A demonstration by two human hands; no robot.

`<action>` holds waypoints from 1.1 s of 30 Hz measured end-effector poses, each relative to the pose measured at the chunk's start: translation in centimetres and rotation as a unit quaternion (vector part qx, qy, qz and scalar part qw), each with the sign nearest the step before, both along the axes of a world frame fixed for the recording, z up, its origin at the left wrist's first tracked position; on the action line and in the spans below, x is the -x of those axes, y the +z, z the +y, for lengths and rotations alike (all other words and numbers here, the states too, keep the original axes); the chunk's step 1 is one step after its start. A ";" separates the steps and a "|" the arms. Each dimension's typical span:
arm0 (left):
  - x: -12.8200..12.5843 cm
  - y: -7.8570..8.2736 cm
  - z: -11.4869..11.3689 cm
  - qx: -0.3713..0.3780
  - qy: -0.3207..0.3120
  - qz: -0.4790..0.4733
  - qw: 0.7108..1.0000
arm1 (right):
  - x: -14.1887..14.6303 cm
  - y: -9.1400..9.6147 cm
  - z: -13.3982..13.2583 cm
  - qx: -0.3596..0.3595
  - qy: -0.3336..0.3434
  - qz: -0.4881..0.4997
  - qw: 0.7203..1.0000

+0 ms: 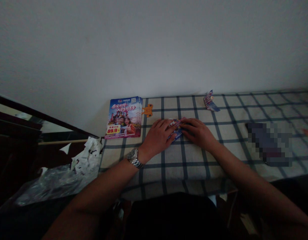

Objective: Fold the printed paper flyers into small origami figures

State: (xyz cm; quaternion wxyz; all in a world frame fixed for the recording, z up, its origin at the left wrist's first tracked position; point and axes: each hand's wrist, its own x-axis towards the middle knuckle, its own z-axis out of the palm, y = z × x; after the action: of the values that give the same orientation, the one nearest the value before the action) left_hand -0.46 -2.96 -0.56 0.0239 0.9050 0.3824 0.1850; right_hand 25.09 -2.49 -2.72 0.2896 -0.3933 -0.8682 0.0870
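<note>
A folded glossy leaflet point(175, 130) in blue and pink lies on the checked cloth point(194, 170), partly covered by both hands. My left hand point(157, 134) presses on its left side with the fingers flat, and a metal wristwatch point(134, 158) sits on that wrist. My right hand point(197, 132) rests on its right side, fingertips almost meeting those of my left hand. Above them, a stack of printed travel brochures point(123, 117) lies at the cloth's left end. Another folded leaflet point(210, 102) lies by the wall.
An orange animal-shaped cutout point(147, 110) lies beside the stack. A pixelated dark patch point(270, 144) covers part of the cloth at right. A white wall point(154, 43) runs behind. Torn white paper point(86, 156) and crumpled clear plastic point(59, 181) lie off the left edge.
</note>
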 end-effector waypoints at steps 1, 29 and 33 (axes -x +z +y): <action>0.0 0.0 0.0 -0.003 0.001 -0.003 1.000 | 0.0 -0.1 0.0 -0.003 -0.003 0.001 1.000; 0.8 -0.7 0.7 0.026 -0.033 -0.055 0.998 | -0.4 -0.1 0.1 0.017 0.016 0.018 1.000; 0.8 -0.7 0.8 0.030 -0.038 -0.054 0.997 | -0.6 -0.4 0.4 0.025 0.013 0.035 0.999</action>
State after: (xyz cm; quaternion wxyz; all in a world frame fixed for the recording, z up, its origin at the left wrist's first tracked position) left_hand -1.28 -2.20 -1.21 0.0789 0.9063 0.3511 0.2214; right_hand 25.66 -2.09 -3.11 0.3090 -0.3861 -0.8600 0.1257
